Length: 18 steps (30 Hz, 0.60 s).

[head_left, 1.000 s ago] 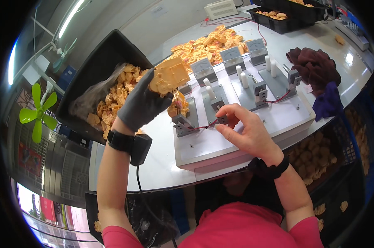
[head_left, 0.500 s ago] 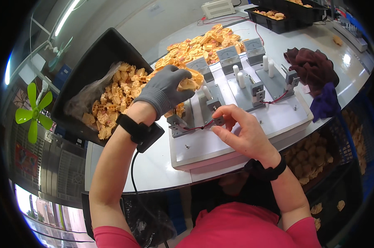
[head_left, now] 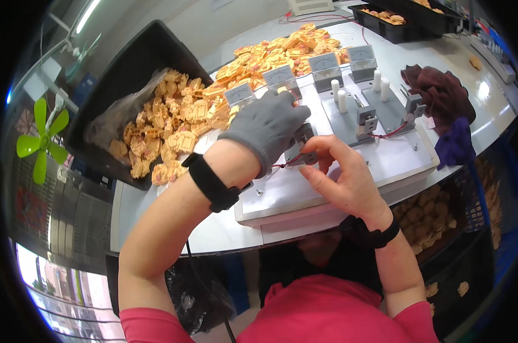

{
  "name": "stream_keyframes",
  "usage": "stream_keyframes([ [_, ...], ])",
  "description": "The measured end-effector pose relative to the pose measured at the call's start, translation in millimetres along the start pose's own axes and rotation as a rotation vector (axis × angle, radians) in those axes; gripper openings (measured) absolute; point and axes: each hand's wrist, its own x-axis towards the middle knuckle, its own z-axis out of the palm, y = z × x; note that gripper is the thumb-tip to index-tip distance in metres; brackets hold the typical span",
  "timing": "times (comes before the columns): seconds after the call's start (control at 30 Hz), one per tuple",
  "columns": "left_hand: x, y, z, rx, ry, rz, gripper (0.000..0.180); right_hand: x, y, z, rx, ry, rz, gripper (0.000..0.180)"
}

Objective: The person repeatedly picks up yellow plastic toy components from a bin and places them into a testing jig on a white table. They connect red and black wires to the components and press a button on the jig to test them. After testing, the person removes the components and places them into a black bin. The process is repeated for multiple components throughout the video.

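Note:
My left hand, in a grey knitted glove, curls palm down over a station of the white test fixture. A yellow plastic part peeks out at its fingertips; most of it is hidden by the glove. My bare right hand has thumb and forefinger on either side of a small grey metal block at that station's front edge. Red wires run along the blocks. White posts stand on the grey plates to the right, with analog meters behind them.
Yellow parts lie heaped behind the fixture. More spill from a tilted black bin at the left. Dark red cloth and purple cloth lie to the right. Black trays stand at the far right.
My left hand has moved right from beside the heap to over the fixture, carrying the yellow plastic part. The right hand stays at the metal block. The view has shifted slightly.

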Motion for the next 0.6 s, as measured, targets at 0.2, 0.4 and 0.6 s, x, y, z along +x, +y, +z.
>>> stream_keyframes([
  [0.2, -33.8, -33.9, -23.4, -0.509, 0.129, -0.017, 0.058, -3.3, 3.9, 3.3, -0.072, 0.168, 0.075, 0.031],
  [0.4, -189.6, -132.8, 2.6, -0.404, 0.236, -0.785, 0.058, -4.9, 8.1, 6.4, 0.031, 0.252, 0.074, 0.034],
  [0.6, -266.4, -177.9, 89.3, -0.386, 0.034, -1.066, 0.075, -3.2, 7.7, 9.0, -0.022, 0.222, 0.102, 0.03],
])
